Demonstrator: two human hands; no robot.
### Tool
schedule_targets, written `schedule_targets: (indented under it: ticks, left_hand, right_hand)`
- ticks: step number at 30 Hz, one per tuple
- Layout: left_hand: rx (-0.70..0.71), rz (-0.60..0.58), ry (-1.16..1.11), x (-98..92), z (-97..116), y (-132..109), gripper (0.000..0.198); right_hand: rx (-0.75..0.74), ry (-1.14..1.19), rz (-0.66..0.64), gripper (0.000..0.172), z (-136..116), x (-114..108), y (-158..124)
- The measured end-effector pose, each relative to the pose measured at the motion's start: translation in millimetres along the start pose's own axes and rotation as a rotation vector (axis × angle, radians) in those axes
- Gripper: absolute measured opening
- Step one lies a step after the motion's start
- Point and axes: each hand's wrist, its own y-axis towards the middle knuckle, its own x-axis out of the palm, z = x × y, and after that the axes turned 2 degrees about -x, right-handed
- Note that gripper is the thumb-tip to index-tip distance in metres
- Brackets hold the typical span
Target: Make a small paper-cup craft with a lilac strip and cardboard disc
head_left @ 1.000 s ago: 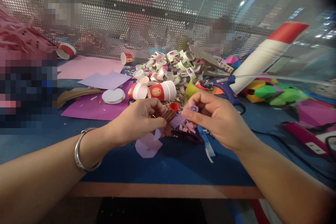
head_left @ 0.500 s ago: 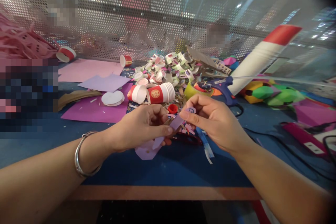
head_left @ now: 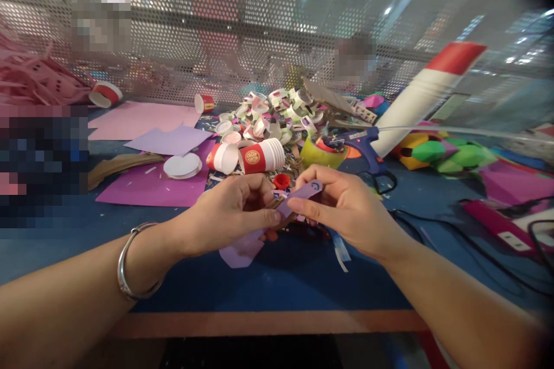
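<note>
A narrow purple paper strip [head_left: 298,197] with a small dark drawing near its rounded end is held between both hands above the table. My left hand [head_left: 240,207] pinches its lower end between thumb and fingers. Farther up the strip, my right hand [head_left: 341,202] grips it with thumb and forefinger. Beneath my left hand lies a light purple paper piece [head_left: 242,251] with cut corners. Just beyond the hands sit a red bottle cap [head_left: 281,181] and a row of nested red-and-white paper cups [head_left: 262,155] on its side.
A heap of cut paper-cup rings [head_left: 277,109] lies behind. A blue glue gun [head_left: 361,141] rests near a yellow-green bowl [head_left: 322,154]. Purple sheets [head_left: 156,190] are at left, a magenta power strip [head_left: 502,230] at right. Black cables cross the right side.
My right hand has slid down the strip toward my left hand, showing more of the marked end. The strip's lower end is now hidden behind the left hand.
</note>
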Motion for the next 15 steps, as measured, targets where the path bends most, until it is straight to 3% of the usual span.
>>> schedule_targets:
  ticks: [15]
  left_hand:
    - [0.000,0.005,0.022,2.8,-2.0,-1.7,0.024]
  right_hand:
    - [-0.034,-0.050,0.018,0.025,-0.1,0.2,-1.6]
